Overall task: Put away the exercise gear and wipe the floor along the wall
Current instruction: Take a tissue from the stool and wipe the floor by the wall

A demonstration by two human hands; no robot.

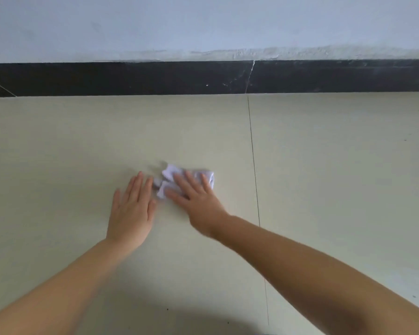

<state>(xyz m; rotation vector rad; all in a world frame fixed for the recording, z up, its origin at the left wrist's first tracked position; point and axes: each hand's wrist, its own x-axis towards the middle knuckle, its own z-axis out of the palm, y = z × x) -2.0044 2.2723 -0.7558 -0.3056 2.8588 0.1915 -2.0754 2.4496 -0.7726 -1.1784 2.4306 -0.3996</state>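
Both bare hands are down on the pale floor, a little way out from the wall. The right hand lies flat on a crumpled white cloth, its fingers straight and spread, pressing the cloth against the tile rather than curling around it. The cloth is bunched up, and its rumpled edges show beyond the fingertips and on the thumb side; it is a little blurred. The left hand rests palm down on the bare floor just beside the cloth, fingers straight and held close together, holding nothing; its fingertips come very near the left edge of the cloth, though whether they touch it is hard to tell. Both forearms reach in from the bottom of the view, the right one crossing a thin dark joint line between two floor tiles. That line runs from near the bottom edge up to the black baseboard, which stretches across the whole width where the floor meets the wall. The baseboard has a whitish crack and scuffs near where the joint line reaches it. Above it, the wall is pale bluish white, with rough, patchy plaster along its lower edge.
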